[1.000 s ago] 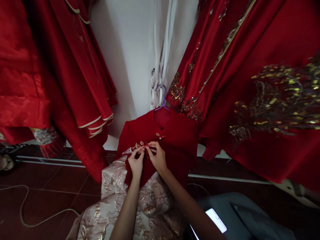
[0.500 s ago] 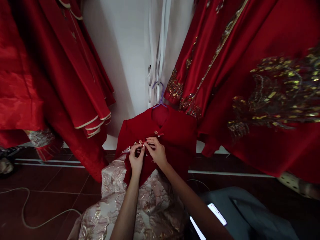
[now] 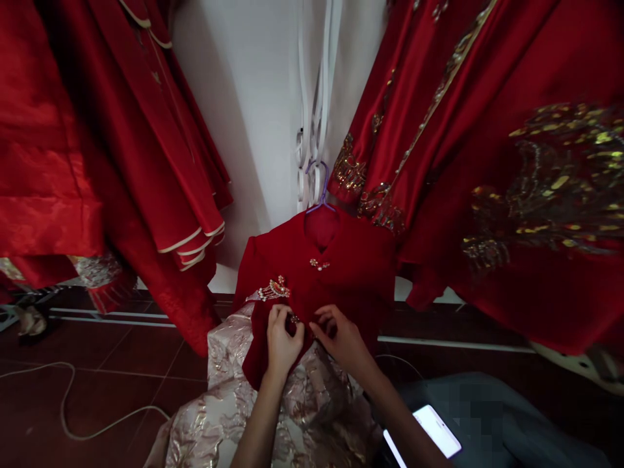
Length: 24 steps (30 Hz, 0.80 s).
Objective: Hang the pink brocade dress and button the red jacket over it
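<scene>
A short-sleeved red jacket point(image 3: 355, 279) hangs in front of me on a purple hanger point(image 3: 322, 195). Fastened at its collar opening is a jewelled clasp point(image 3: 319, 264). On its left chest lies a gold-and-pearl tasselled brooch point(image 3: 275, 289). My left hand point(image 3: 283, 341) is closed at the lower front, pinching the jacket beside a small jewelled clasp point(image 3: 294, 319). Just to the right, my right hand point(image 3: 342, 339) has thumb and fingers curled together against the front; what lies between its fingertips is too small to make out.
Red garments point(image 3: 170, 162) hang at left, and sequined red ones point(image 3: 439, 162) at right. Shiny pale pink brocade point(image 3: 229, 409) spreads below the jacket. A lit phone point(image 3: 436, 429) lies at lower right. A white cable point(image 3: 117, 426) crosses the tiled floor.
Both hands have moved down from the tasselled brooch to the lower front, and further apart. The brooch now shows uncovered. The view has shifted slightly left.
</scene>
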Available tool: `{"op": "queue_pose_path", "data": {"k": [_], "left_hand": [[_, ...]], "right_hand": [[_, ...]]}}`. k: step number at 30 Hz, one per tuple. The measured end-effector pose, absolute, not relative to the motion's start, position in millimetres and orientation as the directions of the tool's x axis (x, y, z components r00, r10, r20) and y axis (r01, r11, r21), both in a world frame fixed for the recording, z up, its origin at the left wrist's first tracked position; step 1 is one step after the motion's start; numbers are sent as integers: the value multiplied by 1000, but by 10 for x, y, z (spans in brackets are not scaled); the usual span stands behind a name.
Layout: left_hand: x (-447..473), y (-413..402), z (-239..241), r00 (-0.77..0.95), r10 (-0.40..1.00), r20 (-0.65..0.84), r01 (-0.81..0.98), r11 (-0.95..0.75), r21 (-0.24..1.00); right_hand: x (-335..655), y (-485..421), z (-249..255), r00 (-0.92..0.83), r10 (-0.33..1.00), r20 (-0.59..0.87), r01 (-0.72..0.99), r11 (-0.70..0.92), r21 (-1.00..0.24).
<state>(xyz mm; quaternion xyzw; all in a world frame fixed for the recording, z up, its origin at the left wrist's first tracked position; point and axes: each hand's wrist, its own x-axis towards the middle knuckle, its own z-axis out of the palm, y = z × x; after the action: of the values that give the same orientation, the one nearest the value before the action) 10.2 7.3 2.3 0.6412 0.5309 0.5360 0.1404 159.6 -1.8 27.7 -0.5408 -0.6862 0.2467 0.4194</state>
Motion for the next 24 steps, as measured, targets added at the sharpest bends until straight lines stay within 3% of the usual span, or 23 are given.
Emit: {"op": "queue_pose_path", "data": {"k": [8,12,16,19,24], "left_hand": [[85,5,-20,-83,854,514,568,-383,728],[79,-13,-12,-94,849,520,556,-389,734],[67,-73,25,-128,839,529,535,-391,749],[59,-102,40,-109,835,539,550,-401,733],[51,-105,33,-63,861,504,629,-358,690]], "right_hand": [[1663,-30,149,-148,969,196,582,245,-775],[1715,-30,170,-9,944,331,625,264,-735],[1777,-26,309,156,912,380,561,235,-794],[1743,-19,470,220,904,365,454,237,-859],[1509,-40,632,148,979,138,26,136,-990]]}}
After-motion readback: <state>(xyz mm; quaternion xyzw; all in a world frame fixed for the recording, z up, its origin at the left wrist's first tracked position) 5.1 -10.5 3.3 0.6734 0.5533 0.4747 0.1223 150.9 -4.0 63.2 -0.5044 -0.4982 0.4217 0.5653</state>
